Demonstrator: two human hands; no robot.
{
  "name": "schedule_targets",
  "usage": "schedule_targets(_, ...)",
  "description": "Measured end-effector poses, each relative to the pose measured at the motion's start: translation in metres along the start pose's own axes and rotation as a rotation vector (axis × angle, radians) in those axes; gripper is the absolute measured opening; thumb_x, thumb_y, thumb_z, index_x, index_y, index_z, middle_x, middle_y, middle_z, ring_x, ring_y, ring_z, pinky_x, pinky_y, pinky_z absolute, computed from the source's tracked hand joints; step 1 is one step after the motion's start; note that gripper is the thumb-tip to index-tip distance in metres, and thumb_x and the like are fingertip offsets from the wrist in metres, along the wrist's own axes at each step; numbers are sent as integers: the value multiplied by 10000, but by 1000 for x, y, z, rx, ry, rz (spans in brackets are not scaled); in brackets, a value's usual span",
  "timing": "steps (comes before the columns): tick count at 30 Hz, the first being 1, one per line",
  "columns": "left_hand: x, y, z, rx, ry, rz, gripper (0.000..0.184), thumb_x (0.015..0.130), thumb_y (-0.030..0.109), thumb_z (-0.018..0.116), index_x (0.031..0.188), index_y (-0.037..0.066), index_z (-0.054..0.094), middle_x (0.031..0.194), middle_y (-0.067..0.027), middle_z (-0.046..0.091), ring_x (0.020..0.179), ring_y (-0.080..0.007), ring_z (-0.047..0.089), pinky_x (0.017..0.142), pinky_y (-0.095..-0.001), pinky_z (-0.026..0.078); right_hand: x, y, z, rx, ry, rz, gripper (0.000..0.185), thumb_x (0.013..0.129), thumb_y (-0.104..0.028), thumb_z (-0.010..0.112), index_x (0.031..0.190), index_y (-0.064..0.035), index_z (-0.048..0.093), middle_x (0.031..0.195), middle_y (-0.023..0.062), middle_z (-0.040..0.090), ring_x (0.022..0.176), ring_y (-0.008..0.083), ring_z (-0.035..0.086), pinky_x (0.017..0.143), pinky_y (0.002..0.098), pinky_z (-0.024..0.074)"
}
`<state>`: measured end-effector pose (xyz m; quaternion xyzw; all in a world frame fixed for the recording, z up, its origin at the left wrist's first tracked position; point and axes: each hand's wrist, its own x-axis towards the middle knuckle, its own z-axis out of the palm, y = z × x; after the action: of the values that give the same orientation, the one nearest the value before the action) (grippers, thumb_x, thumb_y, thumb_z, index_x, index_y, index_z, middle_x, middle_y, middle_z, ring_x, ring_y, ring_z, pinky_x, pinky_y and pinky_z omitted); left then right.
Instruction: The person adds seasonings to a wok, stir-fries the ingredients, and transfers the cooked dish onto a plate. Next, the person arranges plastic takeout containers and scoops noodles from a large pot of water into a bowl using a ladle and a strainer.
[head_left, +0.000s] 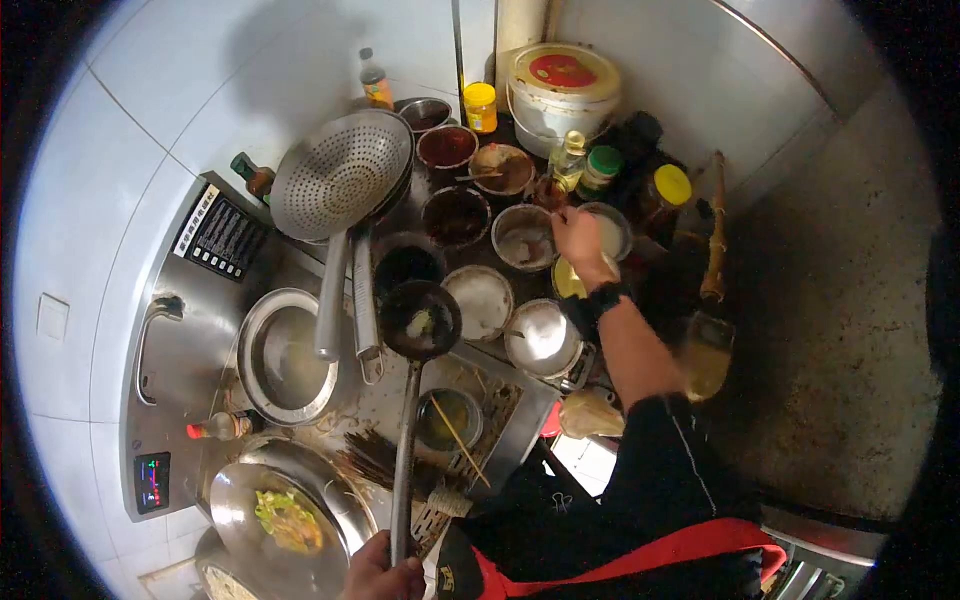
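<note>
My left hand (385, 572) is closed round the handle of a long ladle (404, 460). The ladle's dark bowl hangs over the seasoning bowls, with a little pale stuff in it. My right hand (587, 247), a dark band on its wrist, reaches among the seasonings with its fingers drawn together. Its fingertips are at a small brownish jar (547, 192); whether they grip it or something else is hidden. Close by are a metal bowl with pale contents (524, 238), a bowl of white seasoning (610, 232) and a clear bottle with a yellowish cap (568, 162).
A wok (232, 500) at lower left holds greens (290, 522). A perforated strainer (342, 172) rests at upper left above a metal basin (250, 350). A white lidded bucket (535, 105) stands at the back. A red-capped bottle (225, 426) lies beside the wok.
</note>
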<state>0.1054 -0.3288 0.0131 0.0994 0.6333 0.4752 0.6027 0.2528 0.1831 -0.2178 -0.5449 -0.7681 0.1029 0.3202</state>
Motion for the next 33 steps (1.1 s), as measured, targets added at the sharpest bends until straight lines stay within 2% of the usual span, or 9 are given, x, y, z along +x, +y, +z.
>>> schedule_targets(7, 3, -2, -1, 1, 9, -57, 287, 895, 167, 643, 1118, 21, 536, 632, 15, 514, 445, -68, 443, 394, -210, 337, -19, 19, 18, 262, -186, 57, 195, 887, -181, 627, 933, -2, 689, 672, 111, 656, 566, 180, 617, 542, 341, 497)
schedule_targets(8, 4, 1, 3, -6, 9, -47, 286, 894, 160, 643, 1122, 23, 537, 628, 17, 507, 452, -68, 442, 399, -208, 334, -20, 19, 14, 261, -183, 58, 195, 887, -181, 627, 933, -2, 689, 672, 111, 656, 566, 180, 617, 542, 341, 497)
schedule_targets(10, 7, 4, 7, -13, 10, -38, 285, 894, 152, 643, 1125, 25, 538, 624, 19, 501, 460, -67, 441, 405, -205, 332, -21, 20, 4, 377, -297, 171, 263, 864, -275, 625, 896, -27, 707, 787, 183, 683, 717, 326, 668, 689, 420, 527)
schedule_targets(14, 23, -1, 8, 19, -3, -10, 259, 896, 157, 632, 1102, 21, 552, 622, 17, 498, 466, -67, 436, 410, -210, 333, -20, 30, -4, 493, -366, 347, 235, 869, -236, 612, 863, -20, 706, 721, 175, 672, 652, 305, 663, 640, 406, 525)
schedule_targets(20, 45, 26, 19, 171, 19, -168, 264, 848, 146, 655, 1035, 8, 529, 669, -46, 550, 520, -135, 529, 467, -282, 439, -22, 34, -20, 452, -150, 366, 218, 880, -197, 603, 851, -1, 693, 633, 129, 649, 552, 207, 636, 545, 363, 499)
schedule_targets(26, 72, 30, 21, 210, -106, -76, 194, 886, 144, 631, 979, 17, 517, 664, -37, 548, 513, -124, 539, 452, -277, 436, -18, -29, -84, 631, -128, 313, 232, 886, -232, 600, 913, -22, 696, 682, 121, 673, 570, 223, 642, 540, 341, 486)
schedule_targets(29, 75, 42, 29, 206, -189, -55, 194, 896, 154, 628, 984, 22, 517, 667, -31, 548, 516, -123, 541, 461, -274, 439, -15, -45, -88, 432, -106, 166, 232, 890, -229, 599, 903, -12, 679, 714, 135, 674, 582, 255, 650, 542, 377, 495)
schedule_targets(31, 73, 43, 32, 201, -228, -82, 191, 899, 158, 629, 980, 25, 519, 668, -28, 549, 517, -123, 540, 466, -272, 440, -10, -28, -60, -1, 161, -273, 238, 887, -221, 585, 856, 4, 657, 748, 164, 672, 650, 332, 654, 593, 446, 507)
schedule_targets(33, 73, 39, 32, 193, -209, -117, 205, 901, 176, 639, 973, 25, 521, 671, -22, 551, 521, -121, 544, 474, -267, 442, -17, -20, -32, 22, 52, -163, 238, 884, -211, 575, 828, 9, 645, 755, 184, 664, 674, 363, 644, 614, 471, 505)
